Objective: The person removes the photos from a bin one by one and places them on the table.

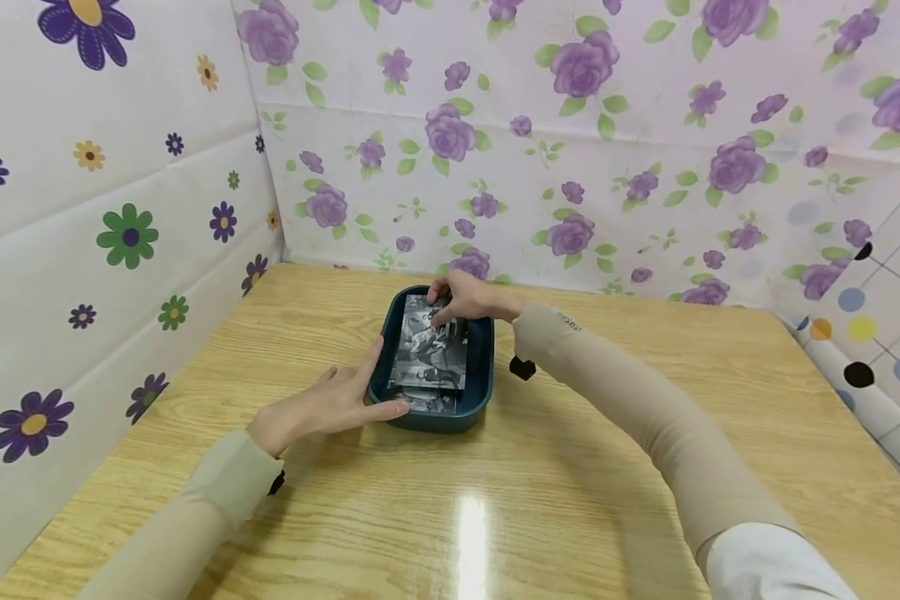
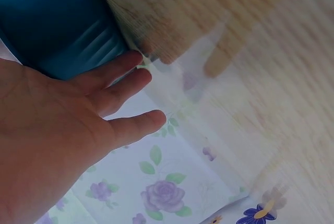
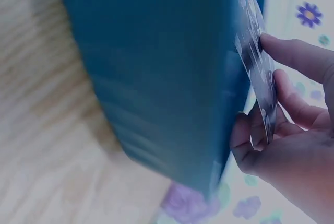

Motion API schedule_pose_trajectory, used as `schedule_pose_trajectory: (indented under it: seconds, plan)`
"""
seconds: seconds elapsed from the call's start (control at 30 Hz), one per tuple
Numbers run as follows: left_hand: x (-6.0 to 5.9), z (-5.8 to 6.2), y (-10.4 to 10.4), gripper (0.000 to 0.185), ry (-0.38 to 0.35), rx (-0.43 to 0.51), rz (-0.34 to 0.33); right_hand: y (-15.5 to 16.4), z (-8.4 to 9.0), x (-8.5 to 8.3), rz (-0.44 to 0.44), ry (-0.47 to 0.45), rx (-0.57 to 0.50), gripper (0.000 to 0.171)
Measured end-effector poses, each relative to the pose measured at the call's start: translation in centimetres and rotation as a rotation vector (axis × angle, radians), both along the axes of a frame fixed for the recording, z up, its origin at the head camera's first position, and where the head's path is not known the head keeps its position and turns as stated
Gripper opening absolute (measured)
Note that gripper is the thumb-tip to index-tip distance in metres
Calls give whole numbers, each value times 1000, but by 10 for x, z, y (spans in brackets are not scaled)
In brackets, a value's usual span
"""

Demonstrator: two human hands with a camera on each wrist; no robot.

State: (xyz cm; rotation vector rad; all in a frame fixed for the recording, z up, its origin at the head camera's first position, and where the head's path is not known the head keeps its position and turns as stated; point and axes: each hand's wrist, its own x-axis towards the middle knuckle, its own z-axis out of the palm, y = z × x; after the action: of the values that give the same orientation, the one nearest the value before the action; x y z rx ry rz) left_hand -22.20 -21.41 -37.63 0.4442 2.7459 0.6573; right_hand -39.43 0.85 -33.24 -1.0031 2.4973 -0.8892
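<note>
A dark teal tray (image 1: 482, 367) sits on the wooden table, a bit behind centre. Inside it lies a stack of black-and-white printed packets (image 1: 429, 354). My right hand (image 1: 461, 302) reaches over the tray's far end and pinches the top packet (image 3: 255, 62) at its far edge, thumb on one side and fingers on the other. My left hand (image 1: 322, 408) lies with straight fingers against the tray's near-left wall (image 2: 57, 25), palm on the table. The tray's floor is hidden under the packets.
The wooden table (image 1: 607, 467) is fenced by flowered panels: one on the left (image 1: 105, 217), one behind (image 1: 570, 150), and a dotted one at the right (image 1: 870, 333). A bright glare spot lies on the table near the front.
</note>
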Motion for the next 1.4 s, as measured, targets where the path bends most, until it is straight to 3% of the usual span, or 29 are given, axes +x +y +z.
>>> schedule_pose_trajectory:
  seconds: [0.3, 0.5, 0.9, 1.17, 1.4]
  plan:
    - [1, 1, 1, 110, -2, 3, 15, 51, 34, -8, -54, -57, -103, 27]
    - [1, 1, 3, 110, -7, 7, 13, 105, 37, -15, -137, -93, -111, 27]
    - [-1, -5, 3, 110, 3, 6, 28, 187, 7, -27, -230, -102, -15, 30]
    - [-2, -5, 3, 110, 8, 6, 28, 206, -24, -30, -245, -138, -12, 32]
    - [-1, -6, 3, 110, 6, 21, 28, 205, -40, -28, -243, -81, 67, 30]
